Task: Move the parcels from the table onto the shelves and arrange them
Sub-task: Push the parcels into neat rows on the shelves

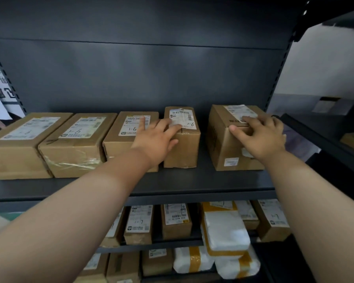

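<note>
Several brown cardboard parcels with white labels stand in a row on the dark metal shelf [192,180]. My left hand [157,137] lies with straight fingers over the tops of the third parcel [119,139] and the small narrow parcel [184,148]. My right hand [262,135] rests on the front top edge of the rightmost parcel [223,139], fingers spread and lightly bent over its label, thumb on the front face. A gap separates this parcel from the narrow one.
Two larger boxes [18,148] [74,146] fill the shelf's left end. The lower shelves hold more cardboard boxes [139,223] and white padded bags with yellow tape [225,231]. Slotted uprights [278,74] frame the bay; another shelf unit [323,139] stands to the right.
</note>
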